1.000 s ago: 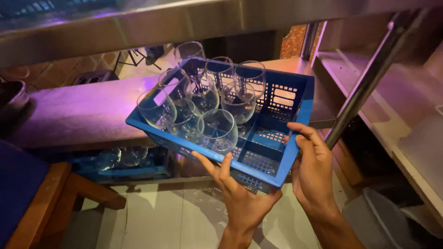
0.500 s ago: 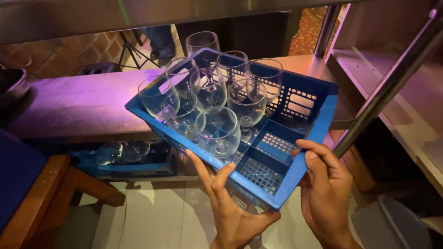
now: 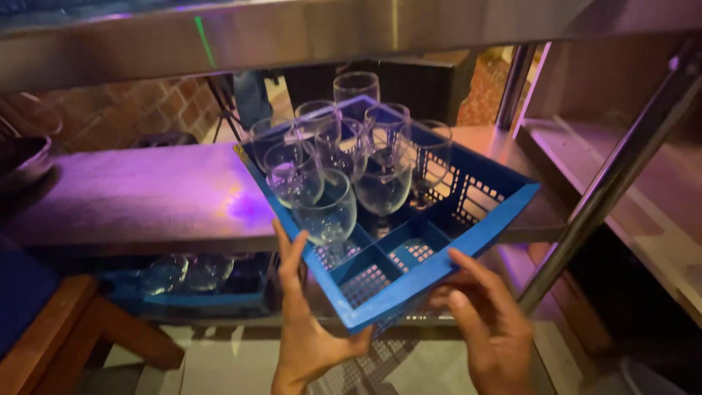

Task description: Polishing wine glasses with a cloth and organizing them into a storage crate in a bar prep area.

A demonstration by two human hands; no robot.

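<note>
Both hands hold a blue glass rack (image 3: 468, 238) by its near edge: the left hand (image 3: 307, 333) at 7 o'clock presses spread fingers against the rack's side and underside, and the right hand (image 3: 490, 322) at 5 o'clock curls its fingers under the near corner. The rack sits tilted above a steel shelf (image 3: 139, 197), with stemmed wine glasses (image 3: 344, 175) clustered in its far compartments toward 12 o'clock.

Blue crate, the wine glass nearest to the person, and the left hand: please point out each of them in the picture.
blue crate (image 3: 446, 265): head view, on its near front wall.
nearest wine glass (image 3: 325, 210): head view, on its bowl.
left hand (image 3: 306, 333): head view, on the back of the hand, at the crate's near corner.
</note>
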